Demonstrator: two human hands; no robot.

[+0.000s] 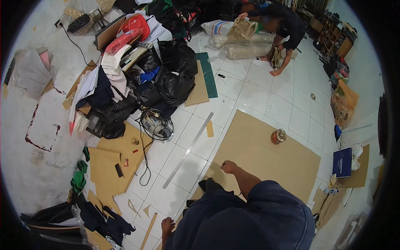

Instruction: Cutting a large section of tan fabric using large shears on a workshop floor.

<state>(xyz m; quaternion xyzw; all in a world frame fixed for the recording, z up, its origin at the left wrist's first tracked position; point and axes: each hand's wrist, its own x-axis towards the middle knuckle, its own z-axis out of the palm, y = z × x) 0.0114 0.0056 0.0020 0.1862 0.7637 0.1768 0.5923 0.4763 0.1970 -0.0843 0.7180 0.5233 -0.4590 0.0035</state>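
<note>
Hands well apart here: the right hand point(228, 167) hangs over the near-left part of a big tan sheet point(266, 162) spread on the tiled floor point(227, 109), fingers curled, and whether anything is tucked inside I can't tell. The left hand point(168, 225) is down low by the person's side, fingers curled too, its grip impossible to read, with a thin wooden strip point(148, 231) on the floor just left of it. On the sheet, toward its far right side, stands a reddish can point(278, 136). Left of the sheet now — a long metal ruler point(188, 150) slants across the tiles, a small tan piece point(210, 128) lying just beside its far half. Further left, brown board point(109, 155) carries a dark tool point(118, 170) and a small red box point(126, 162). Beyond, a grey machine point(156, 125) sits wrapped in black cable beside heaped black bags point(177, 73). And at the back — a co-worker point(287, 25) bends over, one hand on a tan bag point(243, 29), near plastic-wrapped rolls point(246, 51).
</note>
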